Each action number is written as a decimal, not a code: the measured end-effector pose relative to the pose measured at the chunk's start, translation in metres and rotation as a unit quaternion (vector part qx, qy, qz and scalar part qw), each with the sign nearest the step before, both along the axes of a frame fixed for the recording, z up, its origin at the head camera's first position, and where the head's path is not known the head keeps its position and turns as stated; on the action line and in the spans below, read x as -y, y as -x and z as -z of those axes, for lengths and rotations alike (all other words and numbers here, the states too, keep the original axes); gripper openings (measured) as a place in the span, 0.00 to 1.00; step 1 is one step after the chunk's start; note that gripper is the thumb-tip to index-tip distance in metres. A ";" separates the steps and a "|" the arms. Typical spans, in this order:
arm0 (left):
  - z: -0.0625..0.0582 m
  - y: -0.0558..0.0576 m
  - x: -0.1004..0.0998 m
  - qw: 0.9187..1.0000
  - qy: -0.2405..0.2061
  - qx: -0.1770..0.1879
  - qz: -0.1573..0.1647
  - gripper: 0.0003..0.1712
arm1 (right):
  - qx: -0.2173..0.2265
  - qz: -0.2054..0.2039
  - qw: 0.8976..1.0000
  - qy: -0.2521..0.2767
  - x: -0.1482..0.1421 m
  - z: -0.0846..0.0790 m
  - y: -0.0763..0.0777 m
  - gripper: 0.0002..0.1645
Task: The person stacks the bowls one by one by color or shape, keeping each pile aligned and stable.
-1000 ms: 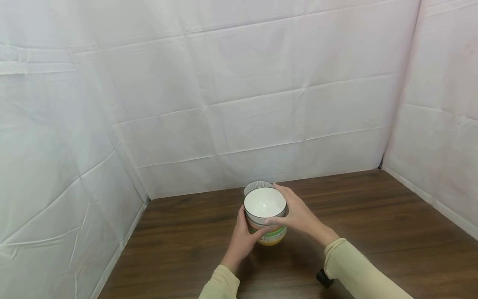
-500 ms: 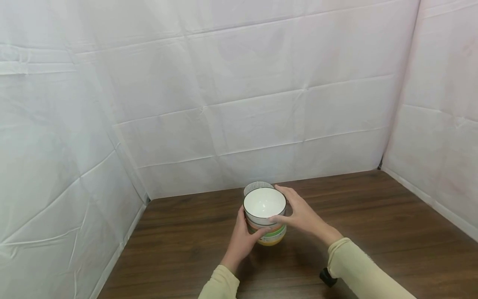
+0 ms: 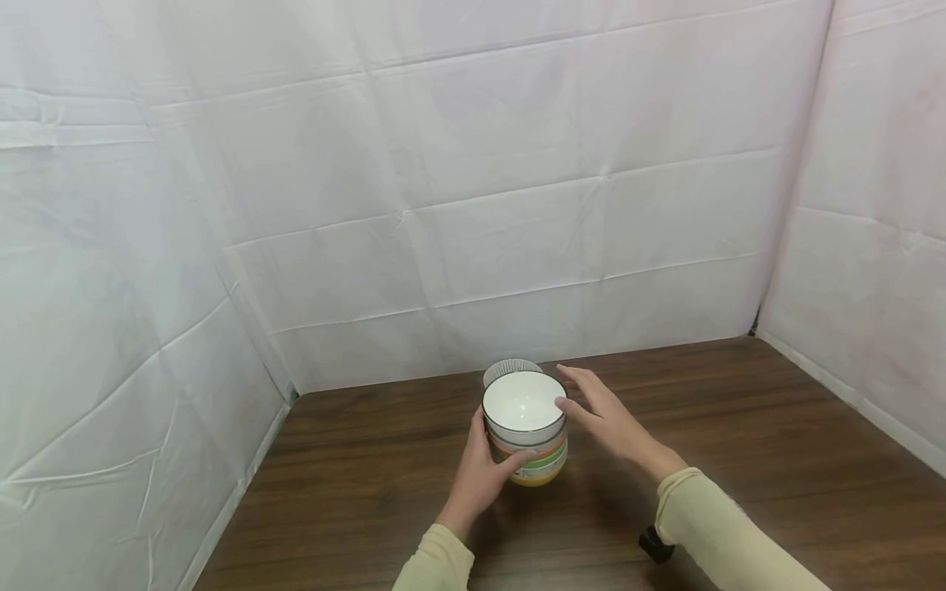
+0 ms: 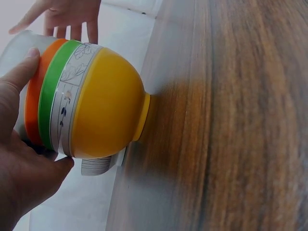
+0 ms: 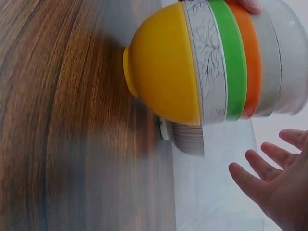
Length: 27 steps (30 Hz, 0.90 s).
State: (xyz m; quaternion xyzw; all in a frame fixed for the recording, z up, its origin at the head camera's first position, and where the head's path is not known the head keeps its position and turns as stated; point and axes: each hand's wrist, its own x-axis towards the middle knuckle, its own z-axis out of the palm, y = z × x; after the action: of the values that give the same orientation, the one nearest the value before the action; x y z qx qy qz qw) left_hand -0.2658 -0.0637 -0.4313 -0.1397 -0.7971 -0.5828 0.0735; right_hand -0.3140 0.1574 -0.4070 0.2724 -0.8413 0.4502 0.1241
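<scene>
A stack of nested bowls [image 3: 545, 465] stands upright on the wooden table. The lowest is a yellow bowl [image 4: 108, 103]; above it come a patterned band, then green, orange and grey ones. On top sits a white bowl [image 3: 521, 402] with a dark rim, its inside bare. My left hand [image 3: 480, 472] grips the stack's left side, thumb in front, fingers round the side. My right hand [image 3: 609, 423] is to the right of the stack, fingers spread; in the right wrist view a gap separates those fingers [image 5: 260, 168] from the bowls.
Behind the stack is a white bowl with dark thin stripes [image 3: 510, 368], partly hidden. The brown table [image 3: 369, 492] meets white cloth walls [image 3: 473, 164] at the back and sides. A small black object [image 3: 654, 543] is at my right sleeve.
My right hand has let go of the top bowl and drawn back to the right, its fingers opening. The left hand and the stack have stayed in place.
</scene>
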 end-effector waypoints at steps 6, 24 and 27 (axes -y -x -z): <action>0.000 0.002 0.001 1.000 -0.001 0.004 -0.002 0.59 | 0.013 0.012 1.000 -0.004 -0.003 0.003 0.008 0.34; 0.001 0.002 0.002 1.000 -0.005 0.002 0.002 0.59 | 0.040 0.042 0.998 -0.013 -0.006 0.007 0.048 0.38; 0.001 0.000 0.002 1.000 -0.006 0.002 0.002 0.59 | 0.044 0.041 0.998 -0.019 -0.005 0.009 0.056 0.40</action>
State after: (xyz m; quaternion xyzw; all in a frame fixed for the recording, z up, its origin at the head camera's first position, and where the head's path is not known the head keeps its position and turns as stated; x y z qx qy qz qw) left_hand -0.2657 -0.0660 -0.4326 -0.1396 -0.7936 -0.5879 0.0713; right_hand -0.3701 0.1621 -0.4155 0.2199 -0.8647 0.4404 0.0999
